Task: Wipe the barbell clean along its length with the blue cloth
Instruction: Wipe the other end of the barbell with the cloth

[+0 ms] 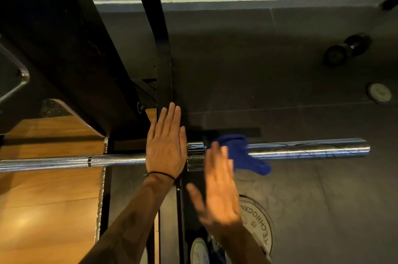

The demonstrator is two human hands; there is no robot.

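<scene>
A chrome barbell (305, 149) runs left to right across the view, its knurled shaft on the left and its smooth sleeve on the right. A blue cloth (239, 151) lies draped over the sleeve just right of the collar (195, 148), one corner hanging toward me. My left hand (165, 141) lies flat with straight fingers over the shaft next to the collar. My right hand (217, 190) is open and blurred, fingers straight, its tips at the cloth's left edge; whether they touch it I cannot tell.
A black rack upright (163, 69) rises just behind my left hand. A wooden platform (49, 188) is at the left. A weight plate (258, 225) lies on the dark floor below the right hand. A dumbbell (346, 49) and a small plate (379, 92) sit far right.
</scene>
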